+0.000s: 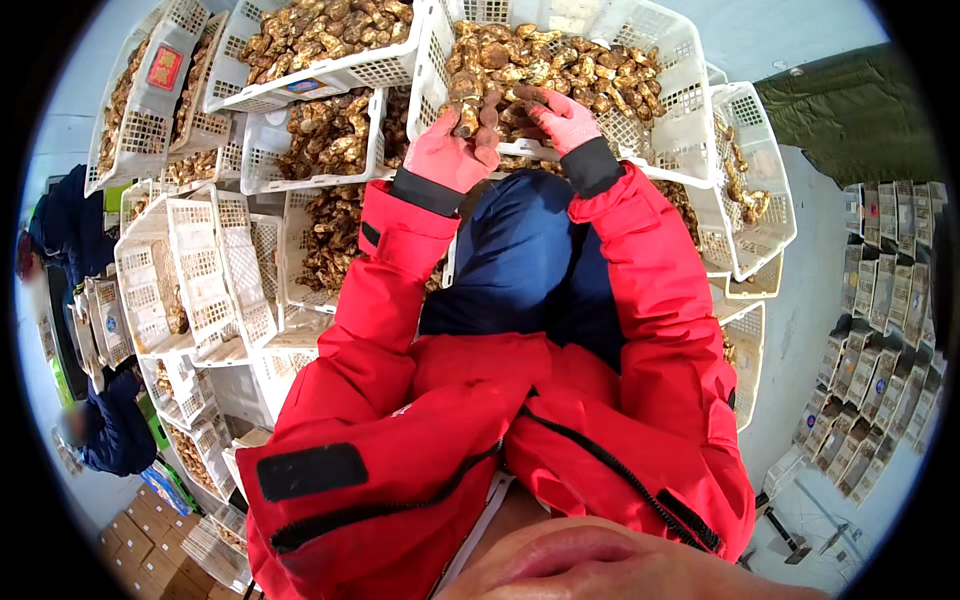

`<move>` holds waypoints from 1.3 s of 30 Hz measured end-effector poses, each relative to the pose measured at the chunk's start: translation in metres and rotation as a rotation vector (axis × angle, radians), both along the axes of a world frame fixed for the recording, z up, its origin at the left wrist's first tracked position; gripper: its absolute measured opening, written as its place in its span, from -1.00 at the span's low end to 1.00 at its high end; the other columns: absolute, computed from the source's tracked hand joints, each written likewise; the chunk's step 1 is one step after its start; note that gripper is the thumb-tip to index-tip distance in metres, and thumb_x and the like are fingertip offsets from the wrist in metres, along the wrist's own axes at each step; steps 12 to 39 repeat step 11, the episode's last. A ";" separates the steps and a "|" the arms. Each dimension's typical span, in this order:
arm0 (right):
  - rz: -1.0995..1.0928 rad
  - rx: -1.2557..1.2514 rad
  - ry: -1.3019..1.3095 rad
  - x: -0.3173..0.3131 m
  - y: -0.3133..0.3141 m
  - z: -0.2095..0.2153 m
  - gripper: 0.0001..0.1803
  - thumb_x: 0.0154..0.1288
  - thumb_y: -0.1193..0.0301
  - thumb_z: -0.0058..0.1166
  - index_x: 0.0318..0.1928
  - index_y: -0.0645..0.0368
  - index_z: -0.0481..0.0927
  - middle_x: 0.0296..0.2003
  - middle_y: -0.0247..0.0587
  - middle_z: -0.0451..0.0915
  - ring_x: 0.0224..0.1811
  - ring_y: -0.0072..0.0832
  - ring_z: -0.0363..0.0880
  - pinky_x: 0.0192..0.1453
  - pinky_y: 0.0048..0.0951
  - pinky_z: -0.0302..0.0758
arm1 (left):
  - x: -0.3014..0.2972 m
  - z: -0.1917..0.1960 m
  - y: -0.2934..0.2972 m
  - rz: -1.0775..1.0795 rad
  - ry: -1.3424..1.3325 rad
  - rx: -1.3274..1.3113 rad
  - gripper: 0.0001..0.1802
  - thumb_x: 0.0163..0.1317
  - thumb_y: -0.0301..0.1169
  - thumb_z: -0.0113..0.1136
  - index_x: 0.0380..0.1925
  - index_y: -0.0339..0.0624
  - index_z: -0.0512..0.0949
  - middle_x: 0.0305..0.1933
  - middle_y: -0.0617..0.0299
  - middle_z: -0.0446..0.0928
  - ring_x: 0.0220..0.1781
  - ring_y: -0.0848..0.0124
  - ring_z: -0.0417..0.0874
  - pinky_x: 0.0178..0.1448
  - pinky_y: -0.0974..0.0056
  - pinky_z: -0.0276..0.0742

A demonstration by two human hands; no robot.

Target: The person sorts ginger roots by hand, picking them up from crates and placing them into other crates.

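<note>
In front of me is a white plastic crate (690,55) with a perforated wall, holding a heap of brown and cream mushrooms (590,72). Pink gloves with dark, dirty fingers cover both hands. My left hand (452,152), at the crate's near left part, is closed around one thick-stemmed mushroom (468,118), its pale stem end toward me. To its right my right hand (566,120) reaches over the near side of the heap. Its fingers are partly apart and point left toward the held mushroom; their dark tips blend with the mushrooms behind.
More mushroom-filled crates (330,75) stand left and behind. Nearer on the left are tilted, stacked crates (195,275); another crate (755,190) juts out on the right. Two people in dark clothes (120,425) are at far left. Cardboard boxes (150,540) lie at lower left.
</note>
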State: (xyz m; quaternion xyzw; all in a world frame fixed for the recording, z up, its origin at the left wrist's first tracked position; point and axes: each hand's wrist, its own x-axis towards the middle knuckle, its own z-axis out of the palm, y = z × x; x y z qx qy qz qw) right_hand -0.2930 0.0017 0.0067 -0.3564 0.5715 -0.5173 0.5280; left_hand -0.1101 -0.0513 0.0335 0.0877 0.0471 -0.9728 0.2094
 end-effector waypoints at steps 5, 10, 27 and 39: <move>0.036 -0.085 0.123 0.001 -0.005 -0.005 -0.64 0.16 0.49 -0.13 0.01 0.25 0.33 -0.21 -0.28 0.48 -0.22 -0.57 0.46 -0.14 -0.56 0.41 | 0.014 -0.005 -0.001 0.037 0.080 0.105 -0.68 0.20 -0.27 -0.20 -0.07 -0.13 0.25 -0.06 0.16 0.40 -0.32 0.35 0.40 -0.37 0.32 0.28; 0.094 -0.039 -0.217 -0.006 -0.007 -0.009 -0.55 0.15 0.52 -0.17 0.10 0.26 0.20 0.01 -0.09 0.32 0.00 -0.31 0.37 -0.04 -0.37 0.41 | 0.044 -0.006 -0.002 0.260 0.020 -0.295 -0.66 0.17 -0.36 -0.16 -0.02 -0.13 0.24 0.01 0.13 0.34 -0.06 0.28 0.40 -0.14 0.20 0.36; 0.164 -0.052 -0.235 0.015 -0.024 -0.010 -0.55 0.15 0.52 -0.17 0.10 0.26 0.20 0.01 -0.09 0.32 0.00 -0.31 0.37 -0.04 -0.37 0.41 | 0.053 -0.022 -0.006 0.291 -0.077 -0.428 -0.57 0.13 -0.31 -0.08 0.02 -0.14 0.22 0.05 0.09 0.29 -0.01 0.18 0.35 -0.05 0.18 0.28; 0.164 -0.052 -0.235 0.015 -0.024 -0.010 -0.55 0.15 0.52 -0.17 0.10 0.26 0.20 0.01 -0.09 0.32 0.00 -0.31 0.37 -0.04 -0.37 0.41 | 0.053 -0.022 -0.006 0.291 -0.077 -0.428 -0.57 0.13 -0.31 -0.08 0.02 -0.14 0.22 0.05 0.09 0.29 -0.01 0.18 0.35 -0.05 0.18 0.28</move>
